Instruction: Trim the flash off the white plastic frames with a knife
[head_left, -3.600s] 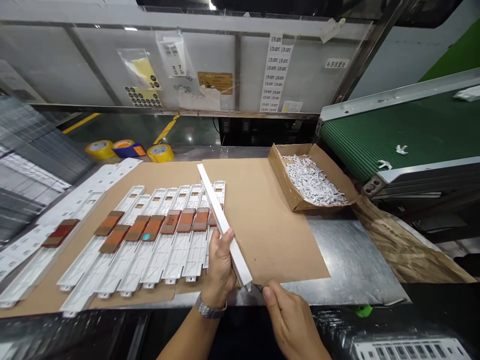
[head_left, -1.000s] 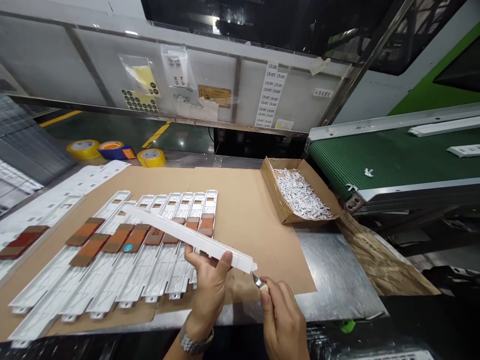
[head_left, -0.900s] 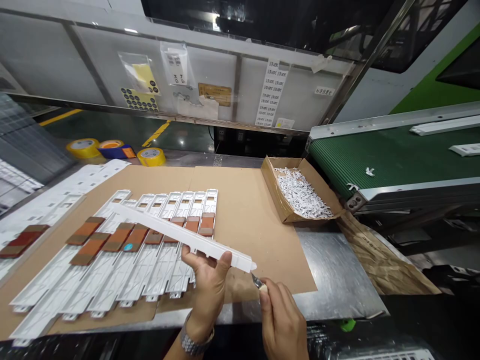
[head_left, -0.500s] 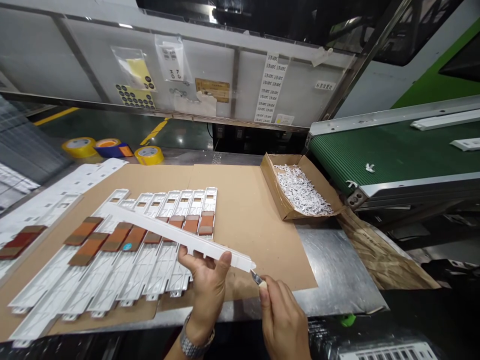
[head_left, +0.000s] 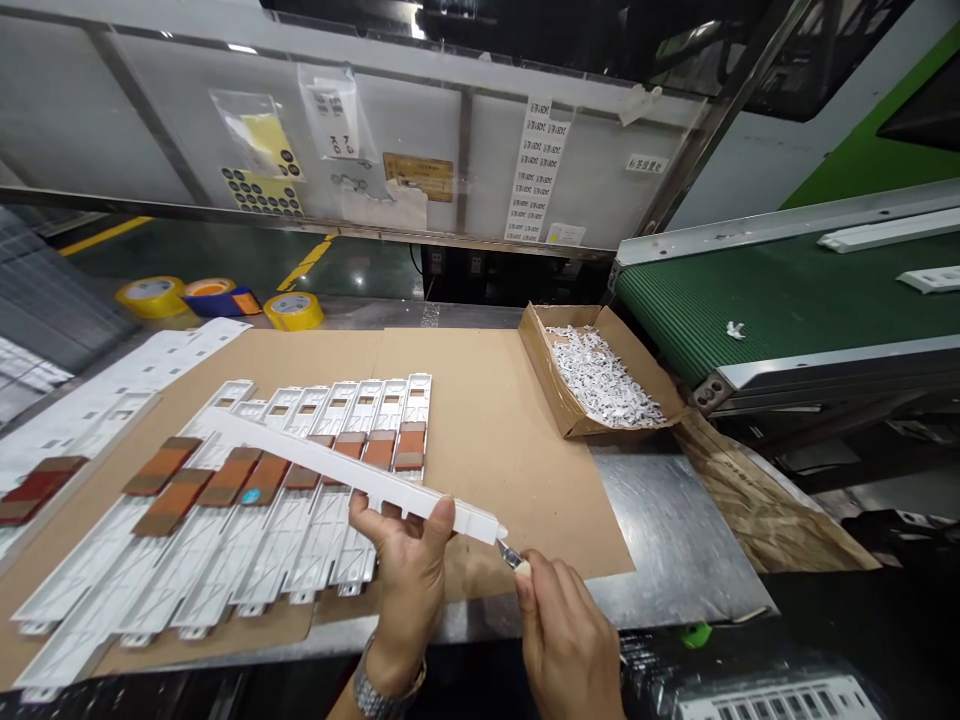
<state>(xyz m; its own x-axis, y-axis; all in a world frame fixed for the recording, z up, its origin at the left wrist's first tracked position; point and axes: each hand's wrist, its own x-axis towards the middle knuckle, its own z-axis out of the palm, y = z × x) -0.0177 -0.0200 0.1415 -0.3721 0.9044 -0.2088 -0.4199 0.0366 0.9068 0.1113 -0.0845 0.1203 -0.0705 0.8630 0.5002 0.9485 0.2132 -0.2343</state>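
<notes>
A long white plastic strip (head_left: 337, 466) lies slanted across my left hand (head_left: 409, 570), whose thumb and fingers grip it near its right end. My right hand (head_left: 566, 630) is closed round a small knife (head_left: 511, 556), its metal blade touching or almost touching the strip's right tip. Under and behind the strip, several white plastic parts (head_left: 262, 540) lie side by side on brown cardboard (head_left: 480, 400). Orange-brown blocks (head_left: 411, 446) rest across them, one with a round blue sticker.
An open cardboard box (head_left: 544, 375) of small white scraps stands at the table's back right, beside a green conveyor (head_left: 690, 300) carrying white parts. Tape rolls (head_left: 293, 311) sit at the back left. The metal table edge (head_left: 697, 570) is at the right.
The view has shifted slightly. Both hands, still holding the strip and the knife, appear a little further left. A white scrap at the conveyor's near end is no longer seen there.
</notes>
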